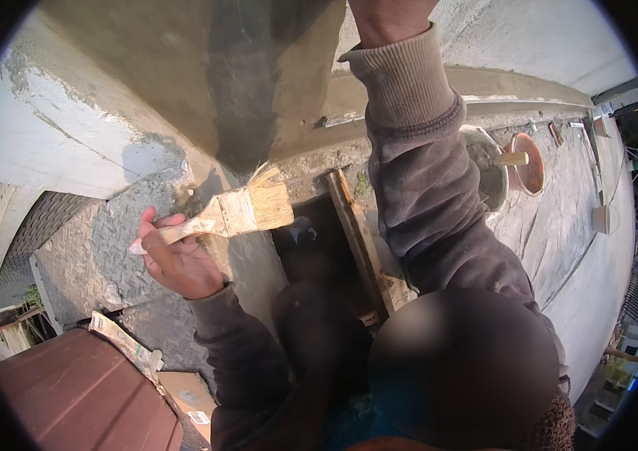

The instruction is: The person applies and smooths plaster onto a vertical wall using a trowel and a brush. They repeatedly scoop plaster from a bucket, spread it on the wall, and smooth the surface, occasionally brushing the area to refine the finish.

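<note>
My left hand (184,263) grips a wide flat paintbrush (236,212) by its pale, stained handle. The brush's stiff, crusted bristles point to the right, close to the foot of the plastered wall (161,52). Up at the top edge, my right arm (428,165) reaches toward the wall. Only the wrist and a small part of my right hand (390,16) show; the fingers are cut off by the frame. A dark shadow falls across the damp-looking brownish plaster between my hands.
Beyond my right arm stand a bucket of grey mix (490,177) and a reddish bucket (532,169), with a wooden handle (512,158) across them. Below me, a wooden plank (360,240) borders a dark opening (311,237). A brown-red sheet (78,391) lies lower left, near a cardboard box (184,387).
</note>
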Demonstrator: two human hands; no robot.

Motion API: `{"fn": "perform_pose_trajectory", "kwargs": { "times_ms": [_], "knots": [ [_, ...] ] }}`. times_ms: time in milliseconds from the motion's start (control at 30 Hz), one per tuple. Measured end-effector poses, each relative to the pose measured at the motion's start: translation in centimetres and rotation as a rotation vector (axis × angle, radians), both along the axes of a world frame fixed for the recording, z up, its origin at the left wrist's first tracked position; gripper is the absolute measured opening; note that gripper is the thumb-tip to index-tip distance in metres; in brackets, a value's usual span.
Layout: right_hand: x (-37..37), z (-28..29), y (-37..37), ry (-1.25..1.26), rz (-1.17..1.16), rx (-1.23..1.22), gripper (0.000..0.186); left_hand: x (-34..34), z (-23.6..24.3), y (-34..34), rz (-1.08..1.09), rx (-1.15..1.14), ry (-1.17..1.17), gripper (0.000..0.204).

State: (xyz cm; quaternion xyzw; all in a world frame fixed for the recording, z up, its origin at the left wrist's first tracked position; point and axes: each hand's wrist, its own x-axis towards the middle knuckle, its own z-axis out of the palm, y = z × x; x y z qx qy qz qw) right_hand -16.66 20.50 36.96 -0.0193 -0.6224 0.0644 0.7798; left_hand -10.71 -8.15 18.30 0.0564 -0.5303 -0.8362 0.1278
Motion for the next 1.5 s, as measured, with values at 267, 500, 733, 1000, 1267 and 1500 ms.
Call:
{"fn": "perform_pose_trajectory", "kwargs": {
  "times_ms": [267, 500, 733, 1000, 1267, 1500],
  "knots": [
    [5.1, -32.3, -6.5, -0.560, 0.083, -0.455, 0.036, -0.3, -0.6, 0.2, -0.100, -0.009, 0.067, 0.052],
    [0.7, -8.5, -3.9, -0.052, 0.118, -0.217, 0.027, -0.5, -1.3, -1.2, -0.060, 0.026, 0.105, 0.048],
    [2.4, -24.5, -5.0, -0.323, 0.030, -0.373, 0.031, -0.5, -0.3, 0.4, 0.025, -0.004, 0.089, 0.048],
    [12.3, -21.6, -6.3, -0.721, 1.224, -0.491, 0.045, -0.5, -0.7, 0.2, -0.055, 0.247, 0.051, 0.045],
    [14.4, -6.6, 3.3, -0.695, 1.380, -0.208, 0.048, 1.0, -1.5, -1.0, -0.245, 0.025, 0.134, 0.046],
    [11.9, -15.9, 9.7, -0.678, 1.102, -0.445, 0.043, 3.9, 2.2, 4.7, -0.322, -0.374, 0.257, 0.038]
  ]
}}
